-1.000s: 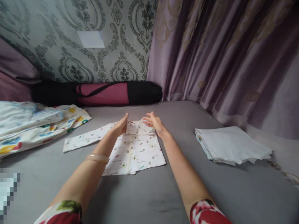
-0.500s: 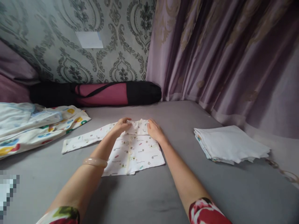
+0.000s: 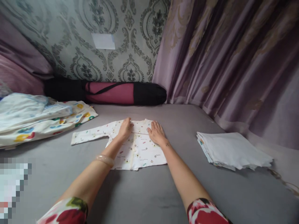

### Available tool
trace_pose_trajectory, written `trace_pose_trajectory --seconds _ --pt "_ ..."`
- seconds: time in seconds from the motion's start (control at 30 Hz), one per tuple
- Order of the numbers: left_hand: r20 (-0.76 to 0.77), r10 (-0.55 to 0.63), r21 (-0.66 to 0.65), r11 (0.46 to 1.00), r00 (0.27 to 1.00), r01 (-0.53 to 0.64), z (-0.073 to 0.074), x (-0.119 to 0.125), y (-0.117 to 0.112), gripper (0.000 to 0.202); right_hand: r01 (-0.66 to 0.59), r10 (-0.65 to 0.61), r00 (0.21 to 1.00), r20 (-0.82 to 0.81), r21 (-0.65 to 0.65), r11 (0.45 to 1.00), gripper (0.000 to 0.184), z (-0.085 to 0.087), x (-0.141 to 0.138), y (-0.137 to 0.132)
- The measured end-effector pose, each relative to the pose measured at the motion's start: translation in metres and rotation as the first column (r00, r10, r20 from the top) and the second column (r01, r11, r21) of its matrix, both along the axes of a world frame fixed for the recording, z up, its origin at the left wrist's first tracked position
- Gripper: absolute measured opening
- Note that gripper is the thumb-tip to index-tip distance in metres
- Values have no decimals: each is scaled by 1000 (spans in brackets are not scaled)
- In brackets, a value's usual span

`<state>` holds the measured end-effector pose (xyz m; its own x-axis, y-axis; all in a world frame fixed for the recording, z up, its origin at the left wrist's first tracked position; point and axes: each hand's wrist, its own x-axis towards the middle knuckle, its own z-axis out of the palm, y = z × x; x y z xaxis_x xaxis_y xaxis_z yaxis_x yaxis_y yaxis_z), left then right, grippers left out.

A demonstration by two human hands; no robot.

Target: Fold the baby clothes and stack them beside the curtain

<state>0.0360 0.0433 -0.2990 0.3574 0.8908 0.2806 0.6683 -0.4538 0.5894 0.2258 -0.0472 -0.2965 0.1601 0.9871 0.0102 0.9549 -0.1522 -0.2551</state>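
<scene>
A small white baby shirt (image 3: 137,152) with a tiny coloured print lies flat on the grey bed sheet (image 3: 149,193). One sleeve stretches out to the left; the right sleeve looks folded in. My left hand (image 3: 125,129) lies flat and open on the shirt's upper left, near the collar. My right hand (image 3: 157,133) rests flat and open on the upper right, fingers spread. Both palms press on the cloth and hold nothing. A pale bangle (image 3: 105,159) sits on my left wrist.
A stack of folded white cloths (image 3: 231,151) lies to the right. A heap of printed fabric (image 3: 39,119) sits at the left. A black and pink roll bag (image 3: 109,92) lies along the patterned wall. Purple curtains (image 3: 233,62) hang at the right.
My hands dropped from above the collar onto the shirt; after pinching the collar area, they now lie flat on it. The view shifted slightly.
</scene>
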Motion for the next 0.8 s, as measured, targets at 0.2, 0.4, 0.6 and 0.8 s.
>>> trace_pose_trajectory --seconds 0.2,0.4,0.6,0.8 --pt "-97 34 37 999 995 -30 13 -19 -19 41 25 -20 999 38 -147 989 63 18 -6 9" --pt "-227 -58 4 998 972 60 22 -62 -64 40 -152 152 988 1 -3 988 58 27 -56 8" --pt "-379 -176 -141 981 908 131 2 -81 -101 54 -166 162 985 -61 -61 984 56 16 -89 13" --pt "-473 -159 -141 985 867 104 -3 -78 -111 58 -152 144 987 -74 -114 982 56 16 -88 17"
